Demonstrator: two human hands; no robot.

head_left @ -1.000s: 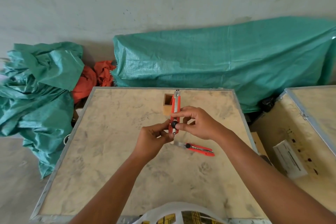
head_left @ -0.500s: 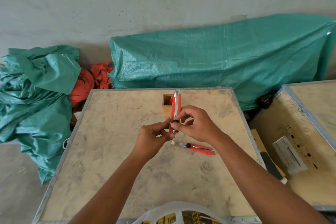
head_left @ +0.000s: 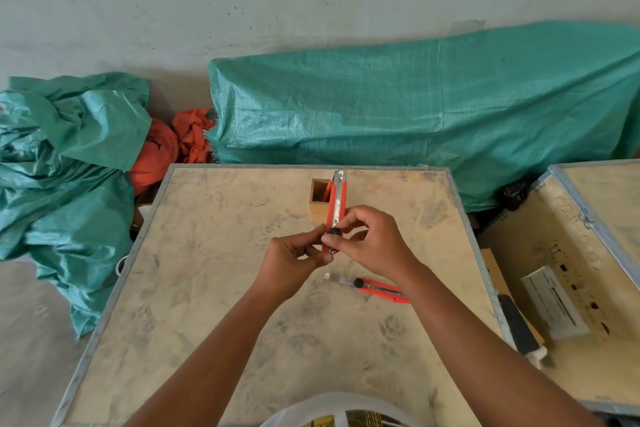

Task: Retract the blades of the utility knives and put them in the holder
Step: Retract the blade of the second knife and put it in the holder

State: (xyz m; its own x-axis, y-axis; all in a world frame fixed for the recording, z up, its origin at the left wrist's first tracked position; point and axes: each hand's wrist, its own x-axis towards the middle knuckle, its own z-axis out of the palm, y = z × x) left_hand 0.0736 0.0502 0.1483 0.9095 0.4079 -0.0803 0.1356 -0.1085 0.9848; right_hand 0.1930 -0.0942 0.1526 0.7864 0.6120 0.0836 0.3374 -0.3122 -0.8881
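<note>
Step in hand: blade retraction on the held utility knife [head_left: 336, 208]. The knife is upright above the table [head_left: 207, 288], directly in front of the wooden holder [head_left: 319, 206], tip pointing away from the person. The left hand [head_left: 294, 258] pinches the lower end of the red body, fingers closed on it. The right hand [head_left: 372, 243] is closed on the body from the other side, with the thumb on or beside the black slider knob [head_left: 334, 231]. The knob sits low on the track and only the metal nose shows at the tip, so the blade appears mostly or fully retracted; the exact amount cannot be told.

A red object is visible inside the holder, probably 1 knife already stored.

A 2nd utility knife [head_left: 375, 289] lies flat on the table, nearer the person than the holder, blade extended.

Next move, by judgement: confirm the slider is fully back, then lower the held knife vertically into the holder opening. The 2nd knife remains to be retracted; pick it up by the body, clear of the exposed blade.
</note>
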